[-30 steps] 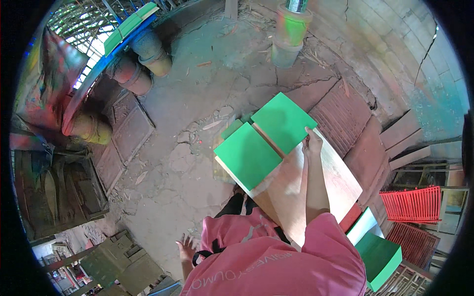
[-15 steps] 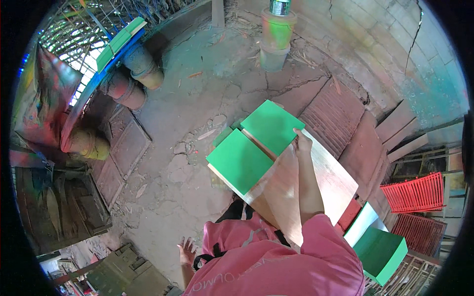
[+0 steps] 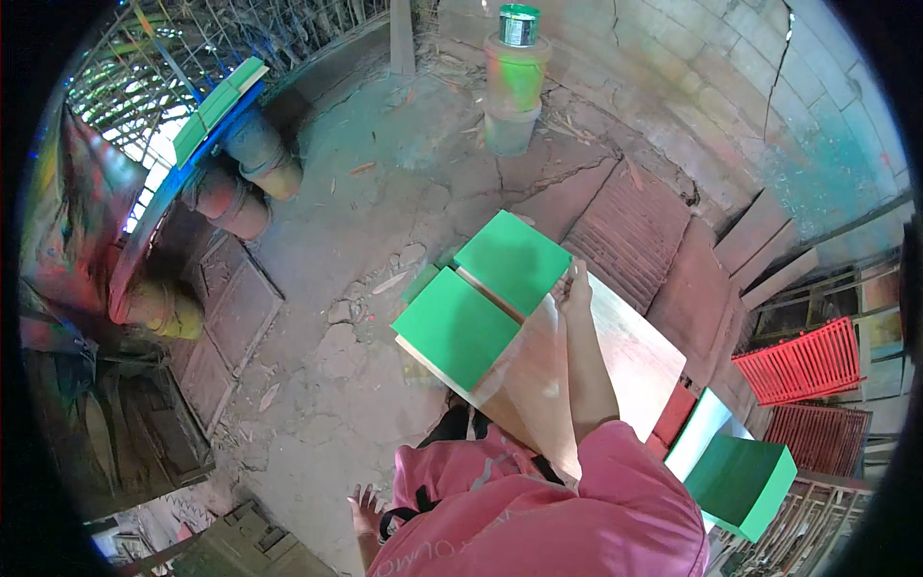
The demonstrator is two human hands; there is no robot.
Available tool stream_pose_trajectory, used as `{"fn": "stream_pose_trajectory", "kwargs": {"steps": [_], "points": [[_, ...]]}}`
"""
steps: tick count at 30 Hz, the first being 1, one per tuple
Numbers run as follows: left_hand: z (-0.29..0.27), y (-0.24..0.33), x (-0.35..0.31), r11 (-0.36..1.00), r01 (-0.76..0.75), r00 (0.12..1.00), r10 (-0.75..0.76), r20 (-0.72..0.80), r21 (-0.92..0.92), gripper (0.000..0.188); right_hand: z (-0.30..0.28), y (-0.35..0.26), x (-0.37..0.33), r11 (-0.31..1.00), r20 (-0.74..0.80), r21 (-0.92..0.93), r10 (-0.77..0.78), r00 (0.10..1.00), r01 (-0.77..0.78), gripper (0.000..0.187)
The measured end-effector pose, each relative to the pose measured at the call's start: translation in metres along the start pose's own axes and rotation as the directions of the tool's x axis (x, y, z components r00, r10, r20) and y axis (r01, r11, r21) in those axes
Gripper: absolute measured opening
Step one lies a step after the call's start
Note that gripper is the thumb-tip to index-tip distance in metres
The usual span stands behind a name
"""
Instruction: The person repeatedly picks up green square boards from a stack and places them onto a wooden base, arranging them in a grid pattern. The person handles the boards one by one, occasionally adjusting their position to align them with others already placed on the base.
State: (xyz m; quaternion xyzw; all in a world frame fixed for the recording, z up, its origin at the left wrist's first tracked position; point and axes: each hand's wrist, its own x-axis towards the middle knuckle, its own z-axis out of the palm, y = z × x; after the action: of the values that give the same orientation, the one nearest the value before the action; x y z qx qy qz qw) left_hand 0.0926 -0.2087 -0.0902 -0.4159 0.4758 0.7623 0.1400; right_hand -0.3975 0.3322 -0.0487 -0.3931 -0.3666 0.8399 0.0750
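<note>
The right hand (image 3: 576,288) has kept its place on the far edge of the bare plywood panel (image 3: 586,370) throughout the last second; the fingers are pressed together against that edge, gripping the board where it meets the far green panel (image 3: 512,262). The right forearm runs straight out from the pink sleeve, lying along the plywood face. The whole panel assembly now sits somewhat lower and more to the centre of the view than a second ago, which points to head movement more than to any shift of the boards. The near green panel (image 3: 455,327) lies just left of the hand, separated from the far one by a narrow unpainted strip. The left hand (image 3: 365,510) hangs low at the near left, fingers spread apart and holding nothing, over the cracked concrete floor (image 3: 317,385), as before. Near right, a green-painted box (image 3: 740,481) rests beside a red slatted crate (image 3: 803,361). At the far side a paint tin (image 3: 519,24) stands on stacked buckets (image 3: 512,91).
</note>
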Motion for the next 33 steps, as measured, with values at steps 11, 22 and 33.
{"fn": "stream_pose_trajectory", "kwargs": {"steps": [11,22,33], "points": [[0.0,0.005,0.014,0.999,0.024,0.999,-0.023,0.043,-0.021,0.081,0.015,-0.014,-0.011,0.992,-0.097,-0.016,0.121,0.988,-0.124,0.09],[0.0,0.013,0.027,0.996,0.045,0.961,-0.063,-0.269,-0.072,0.093,0.027,-0.03,-0.029,0.979,-0.142,-0.085,0.171,0.975,-0.184,0.109],[-0.002,0.014,0.048,0.988,-0.047,0.883,-0.029,-0.468,-0.15,0.096,0.023,-0.031,-0.024,0.974,-0.205,-0.124,0.16,0.966,-0.187,0.092]]}}
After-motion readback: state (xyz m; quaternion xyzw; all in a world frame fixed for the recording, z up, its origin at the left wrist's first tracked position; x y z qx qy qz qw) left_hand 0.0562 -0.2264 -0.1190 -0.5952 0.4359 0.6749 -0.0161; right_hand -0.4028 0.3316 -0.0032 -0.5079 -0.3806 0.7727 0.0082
